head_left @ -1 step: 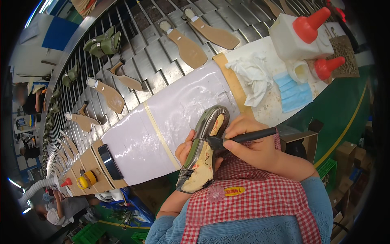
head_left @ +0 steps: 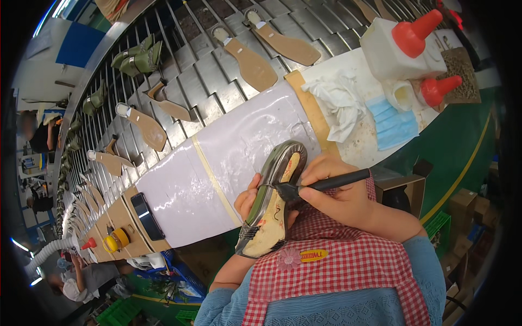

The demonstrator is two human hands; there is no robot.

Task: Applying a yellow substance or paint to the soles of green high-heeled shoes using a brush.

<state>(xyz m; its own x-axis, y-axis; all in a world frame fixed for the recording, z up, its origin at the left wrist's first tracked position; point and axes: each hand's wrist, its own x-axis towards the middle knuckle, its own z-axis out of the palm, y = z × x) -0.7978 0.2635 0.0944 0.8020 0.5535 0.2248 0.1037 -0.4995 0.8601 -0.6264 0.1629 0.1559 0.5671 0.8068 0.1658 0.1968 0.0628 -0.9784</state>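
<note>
A dark olive shoe upper on a last point(head_left: 270, 201), its pale underside turned up, is tilted in front of my chest with the toe pointing away. My left hand point(head_left: 248, 200) is closed round its side, partly hidden behind it. In my right hand point(head_left: 340, 190) is a black-handled brush point(head_left: 345, 180), pinched between thumb and fingers. The dark brush head meets the edge of the underside near the middle of the shoe. Just beyond lies the white-covered work surface point(head_left: 244, 141) with a pale tape strip across it.
Beyond, brown soles point(head_left: 250, 65) rest on a metal slat conveyor point(head_left: 201, 70), with olive uppers point(head_left: 138, 60) farther left. To the right are a white bottle with a red nozzle point(head_left: 402, 49), crumpled tissue point(head_left: 337, 103) and a blue mask point(head_left: 392, 122). A phone point(head_left: 147, 216) lies left.
</note>
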